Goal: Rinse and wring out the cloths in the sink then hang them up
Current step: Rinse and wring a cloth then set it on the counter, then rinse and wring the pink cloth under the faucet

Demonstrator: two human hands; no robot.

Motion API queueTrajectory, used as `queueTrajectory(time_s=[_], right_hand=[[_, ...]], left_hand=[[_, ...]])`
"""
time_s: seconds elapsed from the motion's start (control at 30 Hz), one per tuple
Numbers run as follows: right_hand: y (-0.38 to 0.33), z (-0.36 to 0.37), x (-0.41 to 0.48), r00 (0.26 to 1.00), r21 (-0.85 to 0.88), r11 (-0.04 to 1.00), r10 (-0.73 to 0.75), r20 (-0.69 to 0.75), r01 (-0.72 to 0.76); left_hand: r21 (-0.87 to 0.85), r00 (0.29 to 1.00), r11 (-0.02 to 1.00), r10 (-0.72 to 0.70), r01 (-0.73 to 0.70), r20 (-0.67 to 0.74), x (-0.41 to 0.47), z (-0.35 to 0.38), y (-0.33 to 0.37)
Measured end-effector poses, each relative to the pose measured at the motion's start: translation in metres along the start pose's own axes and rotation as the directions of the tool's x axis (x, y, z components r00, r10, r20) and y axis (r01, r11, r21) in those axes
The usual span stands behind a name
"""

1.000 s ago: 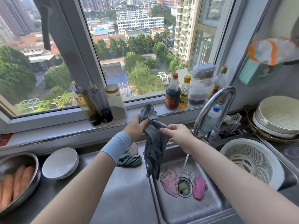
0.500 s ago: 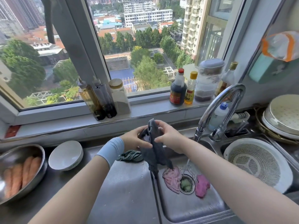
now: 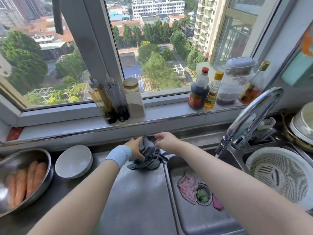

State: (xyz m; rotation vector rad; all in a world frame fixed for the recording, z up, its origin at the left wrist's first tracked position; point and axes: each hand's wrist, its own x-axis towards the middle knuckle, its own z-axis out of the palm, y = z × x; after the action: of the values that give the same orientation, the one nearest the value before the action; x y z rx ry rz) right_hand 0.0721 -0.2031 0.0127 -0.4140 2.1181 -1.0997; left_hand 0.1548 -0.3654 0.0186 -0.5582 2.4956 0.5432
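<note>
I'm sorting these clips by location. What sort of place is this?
Most likely a home kitchen, high up in a flat: a steel sink with a tap, sauce bottles on the windowsill, and a window overlooking rooftops and trees.

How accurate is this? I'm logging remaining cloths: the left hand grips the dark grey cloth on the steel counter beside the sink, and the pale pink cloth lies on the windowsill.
One error: in the head view the pale pink cloth lies in the steel sink basin, not on the windowsill. The left hand does grip the dark grey cloth on the steel counter.
</note>
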Motion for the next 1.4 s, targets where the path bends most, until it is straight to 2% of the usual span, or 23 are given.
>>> queueTrajectory(time_s=[0.03,0.13,0.2,0.3,0.43,0.53,0.63,0.7,0.8,0.87,1.03,1.2,1.3,1.33,1.4], right_hand=[[0.009,0.002,0.001,1.0,-0.01,1.0,0.023,-0.005,-0.023],[0.036,-0.002,-0.006,0.997,-0.045,0.996,0.076,-0.001,-0.076],[0.059,-0.013,-0.018,0.984,-0.038,0.985,0.171,0.057,-0.169],[0.104,-0.037,-0.04,0.95,-0.057,0.956,0.292,0.114,-0.287],[0.175,-0.069,-0.066,0.899,-0.132,0.893,0.437,0.019,-0.431],[0.224,-0.09,-0.078,0.877,-0.154,0.864,0.478,-0.049,-0.479],[0.265,-0.105,-0.084,0.885,-0.233,0.855,0.454,-0.097,-0.464],[0.291,-0.112,-0.083,0.897,-0.306,0.845,0.436,-0.08,-0.438],[0.327,-0.117,-0.071,0.927,-0.428,0.84,0.376,0.014,-0.334],[0.347,-0.115,-0.059,0.935,-0.567,0.792,0.341,0.103,-0.226],[0.385,-0.104,-0.041,0.9,-0.678,0.727,0.36,0.246,-0.105],[0.407,-0.098,-0.039,0.886,-0.726,0.654,0.442,0.14,-0.211],[0.405,-0.104,-0.044,0.906,-0.695,0.696,0.393,0.157,-0.181],[0.402,-0.106,-0.046,0.923,-0.635,0.751,0.353,0.152,-0.182],[0.39,-0.108,-0.047,0.93,-0.368,0.892,0.336,0.148,-0.264]], left_hand=[[0.01,1.0,1.0,0.008,-0.008,-0.024,0.003,0.006,0.002],[0.087,0.965,0.994,0.093,-0.073,-0.246,0.007,0.021,0.018],[-0.014,0.931,0.978,0.194,-0.208,-0.309,0.008,0.033,0.038],[-0.182,0.951,0.94,0.261,-0.29,-0.166,0.012,0.059,0.074],[-0.147,0.958,0.953,0.277,-0.264,0.076,0.028,0.109,0.116],[-0.133,0.959,0.971,0.222,-0.2,0.179,0.04,0.15,0.139],[-0.128,0.956,0.984,0.152,-0.123,0.251,0.051,0.187,0.157],[-0.115,0.945,0.989,0.122,-0.09,0.303,0.06,0.213,0.169],[-0.132,0.928,0.991,0.076,-0.03,0.364,0.074,0.254,0.189],[-0.169,0.922,0.986,0.058,0.008,0.384,0.081,0.277,0.201],[-0.18,0.91,0.983,0.038,0.04,0.412,0.098,0.325,0.216],[-0.285,0.916,0.951,0.006,0.119,0.401,0.101,0.347,0.212],[-0.34,0.915,0.934,0.043,0.105,0.401,0.099,0.343,0.207],[-0.377,0.918,0.922,0.07,0.09,0.39,0.097,0.34,0.206],[-0.446,0.925,0.893,0.123,0.054,0.359,0.091,0.331,0.205]])
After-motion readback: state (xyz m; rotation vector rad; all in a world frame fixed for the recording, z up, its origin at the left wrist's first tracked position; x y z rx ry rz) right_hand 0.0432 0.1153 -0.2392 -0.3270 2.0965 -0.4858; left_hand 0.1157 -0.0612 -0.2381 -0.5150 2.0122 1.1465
